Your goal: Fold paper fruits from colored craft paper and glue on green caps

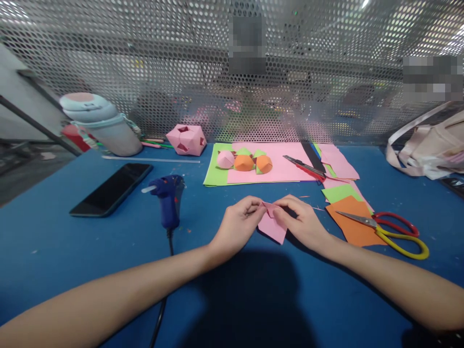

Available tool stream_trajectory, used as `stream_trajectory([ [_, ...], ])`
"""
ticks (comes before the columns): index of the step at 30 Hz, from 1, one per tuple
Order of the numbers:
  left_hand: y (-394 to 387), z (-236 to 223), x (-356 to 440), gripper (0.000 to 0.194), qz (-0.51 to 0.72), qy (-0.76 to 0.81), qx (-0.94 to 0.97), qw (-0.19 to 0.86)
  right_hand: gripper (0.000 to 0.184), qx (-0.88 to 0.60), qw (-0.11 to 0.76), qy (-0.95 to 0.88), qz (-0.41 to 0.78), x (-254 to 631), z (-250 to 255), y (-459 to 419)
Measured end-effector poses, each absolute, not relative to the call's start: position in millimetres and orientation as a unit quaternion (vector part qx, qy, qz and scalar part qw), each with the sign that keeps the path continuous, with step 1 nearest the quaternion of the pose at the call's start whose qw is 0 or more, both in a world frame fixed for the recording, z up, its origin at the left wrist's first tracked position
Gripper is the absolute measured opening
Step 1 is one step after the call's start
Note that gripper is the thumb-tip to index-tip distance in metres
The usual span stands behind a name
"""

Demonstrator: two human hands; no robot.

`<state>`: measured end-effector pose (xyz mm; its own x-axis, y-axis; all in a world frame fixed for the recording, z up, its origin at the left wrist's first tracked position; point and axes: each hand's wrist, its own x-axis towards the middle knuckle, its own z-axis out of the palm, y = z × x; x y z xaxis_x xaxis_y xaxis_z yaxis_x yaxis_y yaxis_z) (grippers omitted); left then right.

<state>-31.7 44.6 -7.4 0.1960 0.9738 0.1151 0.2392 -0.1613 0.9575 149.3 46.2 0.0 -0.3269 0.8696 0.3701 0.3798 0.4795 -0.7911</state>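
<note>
Between my two hands is a small piece of pink paper (pixel 274 229), folded along its upper edge and held just over the blue table. My left hand (pixel 239 220) pinches its upper left part between thumb and fingers. On the other side my right hand (pixel 302 217) grips the upper right, thumb pressed on the fold. Parts of the fold are hidden by my fingers. Just beyond my hands lie pink and green sheets (pixel 282 166), which carry small folded paper shapes (pixel 243 163) in pink, orange and green.
Left stand a blue glue gun (pixel 168 200) with its cord, a phone (pixel 112 190), a glue stick (pixel 152 159), a bottle (pixel 103 125) and a pink paper ball (pixel 186 140). Right lie a red cutter (pixel 304 168), orange paper (pixel 353 222), scissors (pixel 380 229) and a bag (pixel 431 140). Perforated metal (pixel 181 63) closes the back.
</note>
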Motion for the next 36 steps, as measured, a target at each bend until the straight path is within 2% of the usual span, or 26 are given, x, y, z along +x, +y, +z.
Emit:
stream_trajectory([
  [8,47,-11,-27,0.018,0.426,0.442,0.595,0.519,0.018,-0.397,0.418,-0.767,0.282,150,-4,48],
  [17,48,-14,-32,0.017,0.389,0.49,0.655,0.424,0.014,-0.373,0.423,-0.791,0.237,148,-13,48],
  [27,45,-12,-31,0.01,0.399,0.47,0.67,0.415,0.012,-0.368,0.401,-0.82,0.176,147,-14,47],
  [36,48,-8,-29,0.014,0.413,0.492,0.654,0.399,0.016,-0.385,0.417,-0.795,0.213,149,-10,47],
])
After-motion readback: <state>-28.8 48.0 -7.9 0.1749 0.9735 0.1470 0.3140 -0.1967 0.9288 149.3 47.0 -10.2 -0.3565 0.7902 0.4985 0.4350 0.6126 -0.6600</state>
